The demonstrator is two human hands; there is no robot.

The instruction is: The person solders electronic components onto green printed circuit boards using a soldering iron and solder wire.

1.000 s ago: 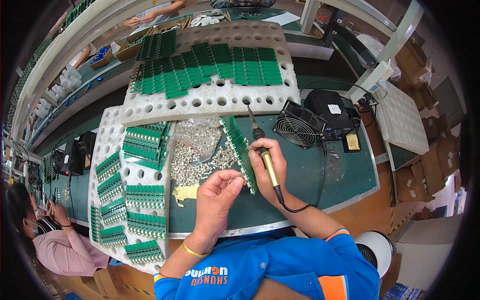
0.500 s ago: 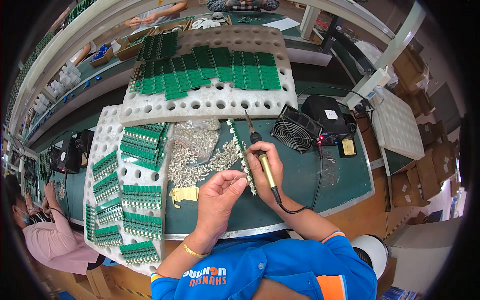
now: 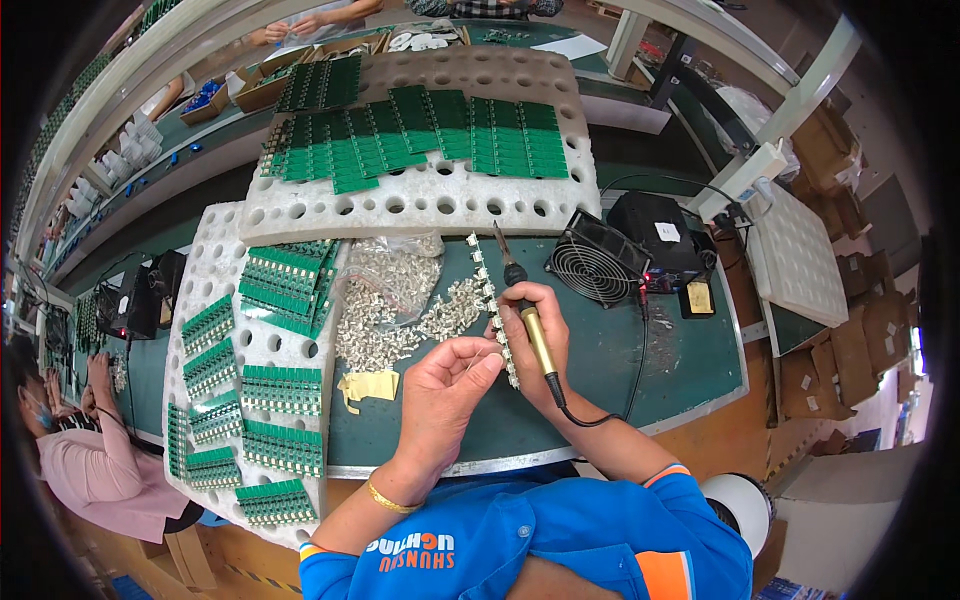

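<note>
My right hand (image 3: 515, 340) grips a soldering iron (image 3: 539, 342) with a gold-coloured handle, its tip pointing away from me. Along the fingers of that same hand a narrow circuit board (image 3: 488, 288) stands almost edge-on, with a row of small whitish metal parts down its side. My left hand (image 3: 437, 392) is closed in a pinch beside the board's near half. A thin wire, looking like solder wire (image 3: 474, 366), shows between thumb and forefinger. Loose small metal connectors (image 3: 375, 335) lie heaped left of the board, partly in a clear bag (image 3: 400, 262).
Green boards lie on white foam sheets (image 3: 420, 207) at the back and left. A small fan (image 3: 597, 262), a black soldering station (image 3: 655, 235) and a sponge holder (image 3: 697, 297) stand at right. Yellow paper (image 3: 368, 388) lies near the heap. Other people sit at left and across.
The board has turned more edge-on and shifted slightly right, so its green face hardly shows. My left hand has moved slightly right with it. Both hands keep their holds.
</note>
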